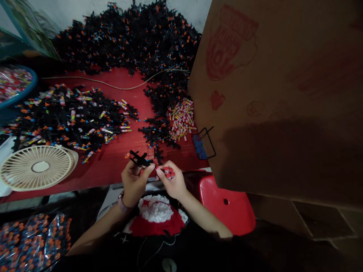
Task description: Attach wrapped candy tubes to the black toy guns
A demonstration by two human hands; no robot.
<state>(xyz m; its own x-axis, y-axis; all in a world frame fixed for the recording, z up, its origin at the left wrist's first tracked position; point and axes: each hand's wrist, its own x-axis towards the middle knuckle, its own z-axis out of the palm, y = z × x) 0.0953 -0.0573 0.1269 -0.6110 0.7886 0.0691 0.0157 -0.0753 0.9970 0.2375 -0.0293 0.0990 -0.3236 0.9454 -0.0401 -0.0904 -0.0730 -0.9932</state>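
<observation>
My left hand [134, 182], with a band on its wrist, is closed on a small black toy gun [139, 158] above the table's front edge. Several small red-ended tubes [169, 173] sit in the curled fingers of my right hand [175, 184]. The thumbs and fingertips of both hands nearly meet at the gun's right end; what is pinched there is partly hidden. Just beyond my hands lie black toy guns [155, 132] with orange and blue parts. Beside them is a heap of pink and yellow tubes [182, 119].
A large cardboard box [272, 94] borders the red table [113, 173] on the right. Toy guns with tubes [85, 113] cover the left side, near a cream fan [39, 166] and a blue basin [34, 81]. More black guns [133, 34] heap at the back. A red stool [227, 204] stands right.
</observation>
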